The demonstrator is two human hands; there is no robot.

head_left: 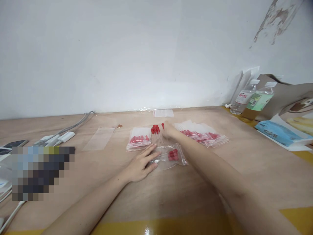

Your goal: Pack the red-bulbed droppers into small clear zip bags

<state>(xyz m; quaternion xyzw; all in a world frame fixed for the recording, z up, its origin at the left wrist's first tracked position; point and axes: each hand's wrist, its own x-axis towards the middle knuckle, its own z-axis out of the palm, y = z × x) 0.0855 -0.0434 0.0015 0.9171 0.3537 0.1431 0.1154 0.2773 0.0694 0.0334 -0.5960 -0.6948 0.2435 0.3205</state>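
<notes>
My left hand (140, 164) lies flat on the table with its fingers spread, the fingertips resting on the near end of a clear zip bag (162, 163). Inside that bag are several droppers with red bulbs (173, 154). Just beyond it is a loose bunch of red-bulbed droppers (155, 129), their clear tubes pointing toward me. My right hand (168, 130) is closed beside the bunch, and a red dropper bulb (162, 125) shows at its fingertips. Its tube is hidden by the hand.
A filled zip bag (138, 138) lies to the left, and overlapping filled bags (207, 135) to the right. An empty bag (99, 138) is farther left, another sheet (163, 113) by the wall. Bottles (255, 101) and a blue tissue pack (281, 132) stand right; cables (73, 125) left.
</notes>
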